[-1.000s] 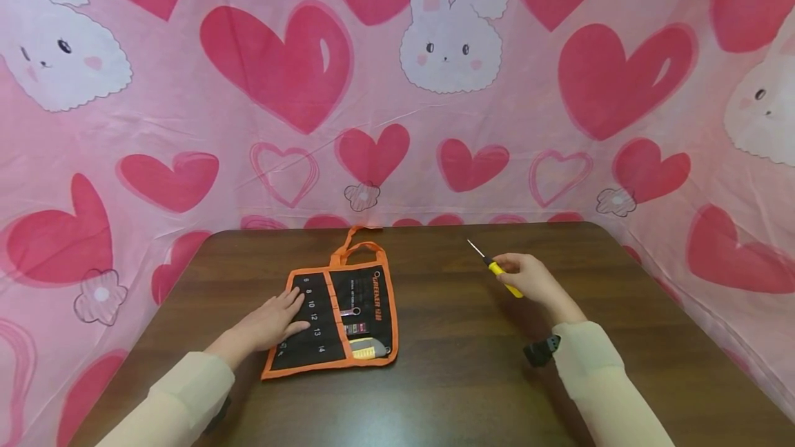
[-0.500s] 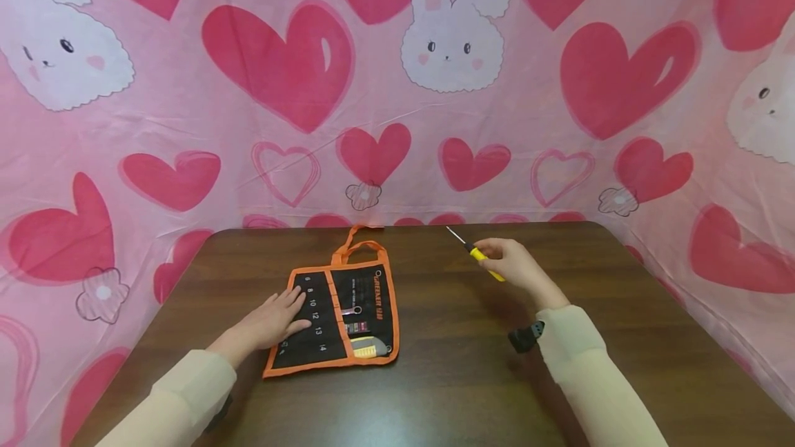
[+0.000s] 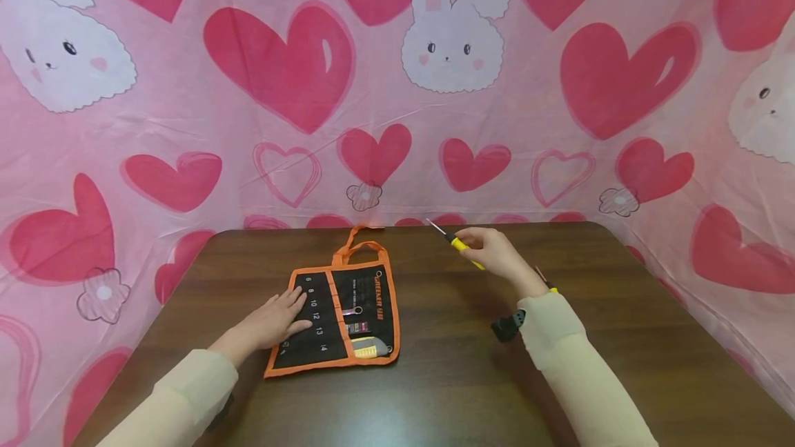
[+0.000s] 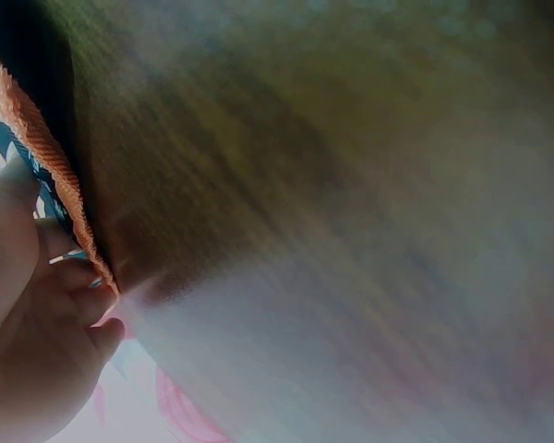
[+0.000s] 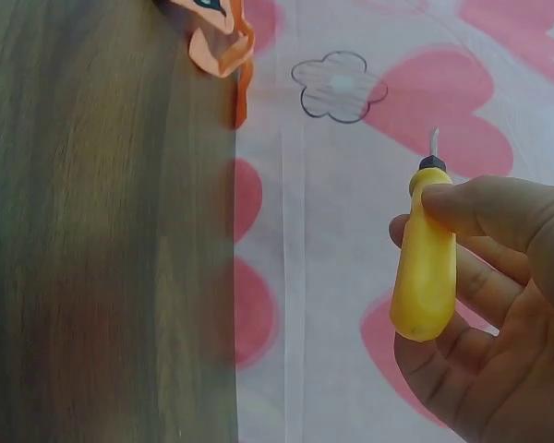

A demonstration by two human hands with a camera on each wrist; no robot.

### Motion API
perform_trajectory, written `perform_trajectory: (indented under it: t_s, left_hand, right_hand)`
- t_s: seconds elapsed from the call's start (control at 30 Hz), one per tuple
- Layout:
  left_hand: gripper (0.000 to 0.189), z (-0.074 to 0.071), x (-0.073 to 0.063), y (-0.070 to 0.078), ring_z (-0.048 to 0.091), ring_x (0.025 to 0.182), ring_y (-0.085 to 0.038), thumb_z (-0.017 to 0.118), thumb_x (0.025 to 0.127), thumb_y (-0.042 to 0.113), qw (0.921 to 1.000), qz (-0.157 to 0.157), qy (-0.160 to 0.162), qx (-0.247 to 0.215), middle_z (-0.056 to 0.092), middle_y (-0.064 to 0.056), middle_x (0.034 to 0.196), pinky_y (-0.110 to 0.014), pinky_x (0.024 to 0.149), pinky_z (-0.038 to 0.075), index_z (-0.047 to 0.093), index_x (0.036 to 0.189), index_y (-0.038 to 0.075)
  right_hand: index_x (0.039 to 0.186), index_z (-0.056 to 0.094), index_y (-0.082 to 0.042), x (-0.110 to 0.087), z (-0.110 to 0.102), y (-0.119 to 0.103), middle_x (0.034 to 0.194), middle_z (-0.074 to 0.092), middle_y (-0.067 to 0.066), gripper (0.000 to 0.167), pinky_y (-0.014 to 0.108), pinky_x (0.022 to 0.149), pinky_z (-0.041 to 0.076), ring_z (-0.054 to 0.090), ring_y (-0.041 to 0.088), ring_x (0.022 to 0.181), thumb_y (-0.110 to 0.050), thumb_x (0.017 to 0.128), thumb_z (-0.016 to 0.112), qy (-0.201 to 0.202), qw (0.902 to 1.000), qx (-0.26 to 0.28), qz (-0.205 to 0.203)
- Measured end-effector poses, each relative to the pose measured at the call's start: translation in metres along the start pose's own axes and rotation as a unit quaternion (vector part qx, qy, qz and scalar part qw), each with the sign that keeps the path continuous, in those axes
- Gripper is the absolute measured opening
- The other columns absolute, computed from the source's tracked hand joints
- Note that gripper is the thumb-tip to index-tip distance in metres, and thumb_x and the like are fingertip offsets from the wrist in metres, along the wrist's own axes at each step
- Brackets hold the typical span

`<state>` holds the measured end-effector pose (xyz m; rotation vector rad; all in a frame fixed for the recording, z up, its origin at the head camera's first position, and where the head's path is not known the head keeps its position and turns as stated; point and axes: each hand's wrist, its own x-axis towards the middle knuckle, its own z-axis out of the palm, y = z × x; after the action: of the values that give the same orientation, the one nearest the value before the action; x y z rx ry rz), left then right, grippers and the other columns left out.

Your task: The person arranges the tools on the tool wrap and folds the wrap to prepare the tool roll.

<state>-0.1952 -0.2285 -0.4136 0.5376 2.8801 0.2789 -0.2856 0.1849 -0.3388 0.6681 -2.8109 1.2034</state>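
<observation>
A black tool pouch (image 3: 310,323) with orange edging lies on the table, numbers printed along its left part. On its left side rests my left hand (image 3: 273,321), fingers spread and fairly straight. The pouch's orange edge (image 4: 51,157) shows by that hand in the left wrist view. A yellow-handled screwdriver (image 5: 425,268) is pinched between thumb and fingers of my right hand (image 3: 493,254). The hand is raised to the right of the pouch. The metal tip points to the far left. In the pouch pockets sit a utility knife (image 3: 369,348) and a ring-ended wrench (image 3: 352,311).
Behind my right wrist, a second thin tool with a yellow end (image 3: 551,288) lies on the table, mostly hidden. Orange straps (image 3: 360,248) stretch from the pouch toward the back edge. A pink cloth (image 3: 385,109) with hearts and rabbits hangs behind the brown wooden table (image 3: 428,392).
My right hand has moved left and slightly farther away, carrying the screwdriver. A second yellow-ended tool has come into sight behind that wrist. The left hand stays on the pouch.
</observation>
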Motion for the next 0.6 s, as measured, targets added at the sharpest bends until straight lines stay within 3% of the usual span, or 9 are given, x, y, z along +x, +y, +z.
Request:
perform_trajectory:
  t_s: [0.6]
  left_hand:
    - [0.071,-0.001,0.0,0.001,0.023,0.13,-0.044,0.052,0.091,0.044,1.0,-0.004,-0.004,-0.005,0.029,-0.028,0.141,-0.054,0.104,0.02,0.038,0.135,-0.009]
  right_hand:
    - [0.116,0.061,0.0,0.024,0.03,-0.031,0.104,0.064,0.014,0.033,0.039,0.081,0.05,0.06,0.028,0.093,-0.006,0.084,0.066,-0.016,0.9995,0.0,-0.025]
